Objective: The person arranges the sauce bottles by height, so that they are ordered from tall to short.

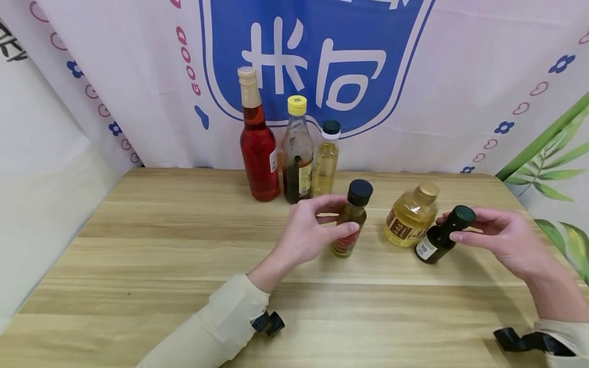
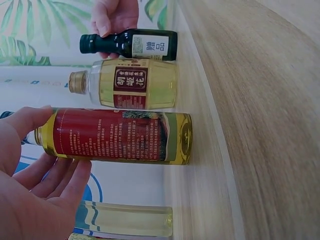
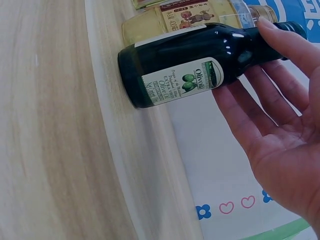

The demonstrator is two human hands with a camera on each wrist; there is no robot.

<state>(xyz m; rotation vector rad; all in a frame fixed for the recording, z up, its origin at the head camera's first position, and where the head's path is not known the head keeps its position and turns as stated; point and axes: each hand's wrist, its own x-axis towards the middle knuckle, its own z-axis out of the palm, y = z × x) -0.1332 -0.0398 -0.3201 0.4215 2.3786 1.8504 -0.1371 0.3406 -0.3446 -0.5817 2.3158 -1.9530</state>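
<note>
Squat oil bottle (image 1: 407,217): my landmark, upright on the counter (image 1: 184,286). Nothing grips it, so a sideways bump from the dark bottle could shove or tip it.
Left grip (image 1: 308,230): I have it wrapped around the red-labelled bottle (image 2: 120,135), thumb on one side, fingers on the other.
Red-labelled bottle: left of the squat oil bottle, with a gap between. The hold is high and the glass looks smooth, so I judge that a loose pinch would let it slide or swing at the base.
Right grip (image 1: 501,235): grasping the dark bottle (image 3: 180,65) at the neck, between thumb and fingers.
Dark bottle: just right of the squat oil bottle and nearer me; I cannot tell whether the two touch. It seems to lean, and held only by its neck it could pivot and knock its neighbour.
Right fingertips: close to the squat oil bottle's shoulder; opening them carelessly could nudge it.
Back row: red bottle (image 1: 259,158), yellow-capped bottle (image 1: 292,179) and slim oil bottle (image 1: 326,163), behind and left of the squat oil bottle. The slim one stands nearest my left knuckles, so a backward swing could topple it.
Bases: I cannot tell whether either held bottle bears fully on the counter; releasing one tilted could drop it over.
</note>
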